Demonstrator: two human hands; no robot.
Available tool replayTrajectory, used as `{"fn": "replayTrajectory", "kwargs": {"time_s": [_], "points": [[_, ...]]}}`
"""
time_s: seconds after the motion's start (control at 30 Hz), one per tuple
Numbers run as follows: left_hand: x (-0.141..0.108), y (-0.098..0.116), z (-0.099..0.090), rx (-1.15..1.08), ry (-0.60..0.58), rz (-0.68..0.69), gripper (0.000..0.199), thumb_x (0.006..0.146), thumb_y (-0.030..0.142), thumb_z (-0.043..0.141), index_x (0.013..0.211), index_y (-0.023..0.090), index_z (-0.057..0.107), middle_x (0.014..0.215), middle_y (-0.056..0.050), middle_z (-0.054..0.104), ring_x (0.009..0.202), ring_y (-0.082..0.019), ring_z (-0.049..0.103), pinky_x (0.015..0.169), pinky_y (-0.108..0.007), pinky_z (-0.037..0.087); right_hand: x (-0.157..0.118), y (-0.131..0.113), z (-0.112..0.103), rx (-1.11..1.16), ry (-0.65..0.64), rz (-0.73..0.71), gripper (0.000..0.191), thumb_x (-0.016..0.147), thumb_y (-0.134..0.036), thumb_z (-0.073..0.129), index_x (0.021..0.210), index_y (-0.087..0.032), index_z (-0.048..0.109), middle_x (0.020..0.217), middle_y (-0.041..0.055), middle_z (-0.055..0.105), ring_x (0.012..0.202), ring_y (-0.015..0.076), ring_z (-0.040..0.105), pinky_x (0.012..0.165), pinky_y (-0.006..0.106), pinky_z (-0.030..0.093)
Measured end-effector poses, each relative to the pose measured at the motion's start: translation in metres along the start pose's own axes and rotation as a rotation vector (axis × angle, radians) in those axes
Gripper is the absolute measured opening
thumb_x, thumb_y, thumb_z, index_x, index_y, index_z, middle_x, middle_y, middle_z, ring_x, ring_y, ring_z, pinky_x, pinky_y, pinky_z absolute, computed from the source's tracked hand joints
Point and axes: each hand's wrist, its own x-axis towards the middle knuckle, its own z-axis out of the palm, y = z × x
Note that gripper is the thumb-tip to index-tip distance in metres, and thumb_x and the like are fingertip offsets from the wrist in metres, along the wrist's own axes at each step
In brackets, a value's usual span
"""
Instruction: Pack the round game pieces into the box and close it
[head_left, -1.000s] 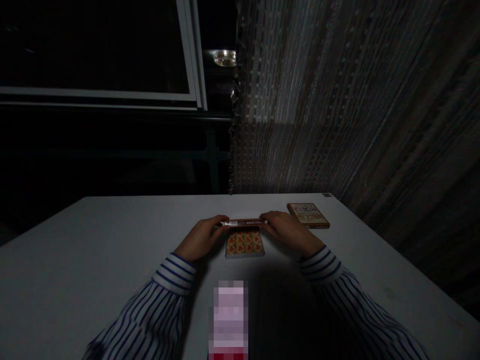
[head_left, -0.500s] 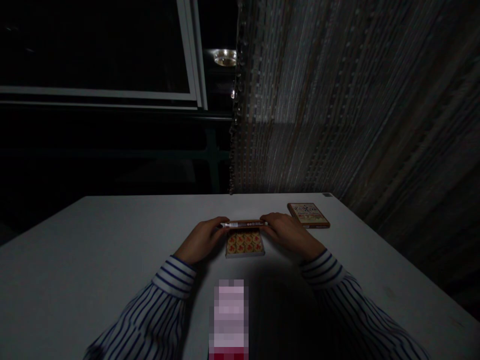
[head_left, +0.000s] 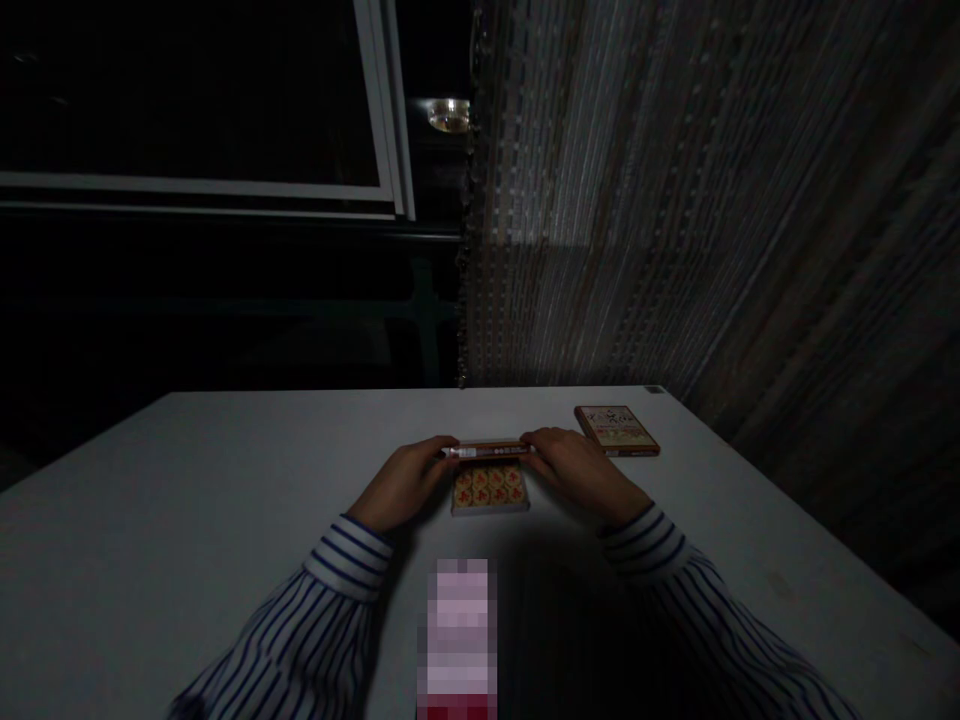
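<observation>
My left hand point(head_left: 405, 482) pinches the left end of a box lid point(head_left: 491, 451), a narrow brown-edged piece with pale print on its near side. Its right end is gripped between the thumb and fingers of my right hand point(head_left: 581, 472). Just below and nearer to me lies a shallow box point(head_left: 490, 510) with a pale front wall. Round wooden Chinese chess pieces point(head_left: 490, 485) with red characters sit in it in rows. The lid hides the far part of the box, and I cannot tell whether the two touch.
A flat printed box point(head_left: 619, 428) lies on the white table point(head_left: 225, 470) beyond my right hand. A blurred-out pink and red item point(head_left: 459, 630) is close to me at the bottom. Behind the table hangs a string curtain point(head_left: 570, 220), with a dark window point(head_left: 187, 90) to its left.
The lid has tilted slightly, so a bit more of its upper face shows. Both hands keep their hold and have hardly moved; the box with the pieces stays where it was.
</observation>
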Motion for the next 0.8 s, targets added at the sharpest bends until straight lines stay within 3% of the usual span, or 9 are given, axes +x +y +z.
{"fn": "replayTrajectory", "kwargs": {"time_s": [0.8], "points": [[-0.0041, 0.0051, 0.0014, -0.049, -0.008, -0.011, 0.03, 0.083, 0.033, 0.04, 0.104, 0.019, 0.055, 0.098, -0.005, 0.064, 0.089, -0.018, 0.059, 0.078, -0.029, 0.045, -0.0048, -0.0022, 0.0025, 0.009, -0.001, -0.008, 0.026, 0.088, -0.032, 0.036, 0.099, -0.016, 0.053, 0.092, 0.0079, 0.061, 0.09, 0.0171, 0.054, 0.077, 0.028, 0.037]]}}
